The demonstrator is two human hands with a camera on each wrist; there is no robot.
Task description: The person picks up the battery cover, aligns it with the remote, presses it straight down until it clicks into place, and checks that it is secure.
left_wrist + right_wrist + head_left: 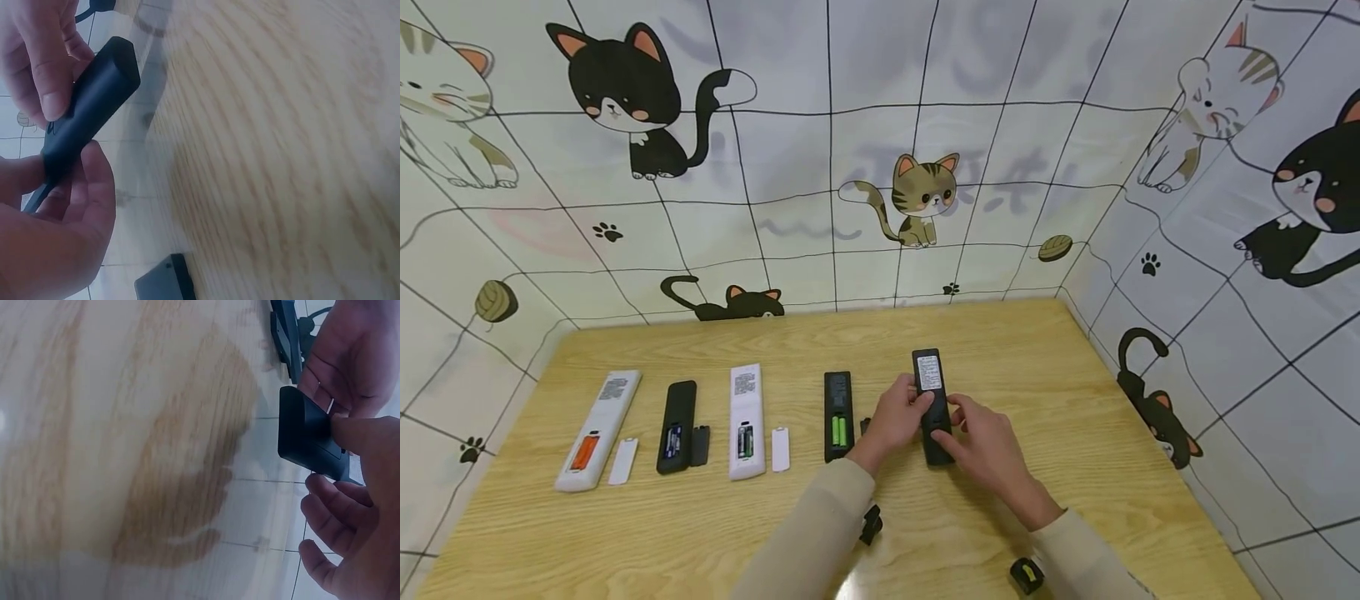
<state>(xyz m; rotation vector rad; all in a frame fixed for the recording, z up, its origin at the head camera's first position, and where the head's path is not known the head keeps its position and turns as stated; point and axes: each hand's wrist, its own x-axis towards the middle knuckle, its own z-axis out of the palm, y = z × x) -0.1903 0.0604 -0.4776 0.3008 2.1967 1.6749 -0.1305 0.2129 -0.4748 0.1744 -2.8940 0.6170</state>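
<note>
A black remote control [937, 429] is held back side up over the table, a white printed label near its far end. My left hand [891, 421] grips it along its left side, thumb on the back and fingers curled beneath, as the left wrist view shows. From the right, my right hand [992, 446] holds it near the closer end, with the thumb pressing on the back by the battery cover seam. In the right wrist view the other right fingers stay below the remote's edge. Left of my hands lies another black remote [838, 392], its compartment open on green batteries.
Farther left lie a white remote [617, 400] with orange batteries, a black remote [681, 404] and another white remote [746, 408], all uncovered. Their loose covers lie beside them: white [622, 461], black [699, 446] and white [780, 450]. A cat-print cloth [790, 167] backs the wooden table [647, 542].
</note>
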